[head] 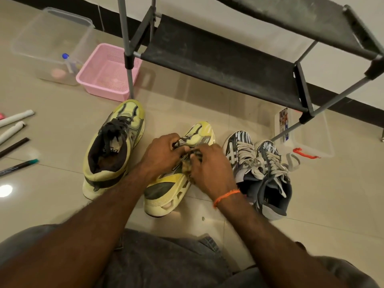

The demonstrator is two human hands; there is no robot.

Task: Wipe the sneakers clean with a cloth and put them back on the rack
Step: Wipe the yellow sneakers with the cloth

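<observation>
- A tiled floor (pixel 62 121) ran to the wall, the empty rack (pixel 218 59) standing ahead.
- The yellow sneaker (pixel 166 183) lay between its mate (pixel 112 142) and the grey pair (pixel 259 167), toe toward the rack, directly under both hands.
- Left hand (pixel 164 154) pinched the laces; right hand (pixel 209 163) curled onto a cloth (pixel 186 169).

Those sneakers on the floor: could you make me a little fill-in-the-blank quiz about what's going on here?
1. Both hands work on the laces of a ____ sneaker.
2. The basket beside the rack's leg is ____.
3. The rack shelves hold ____ sneakers.
4. The orange thread sits on the ____ wrist.

Missing words: yellow; pink; no; right
</observation>
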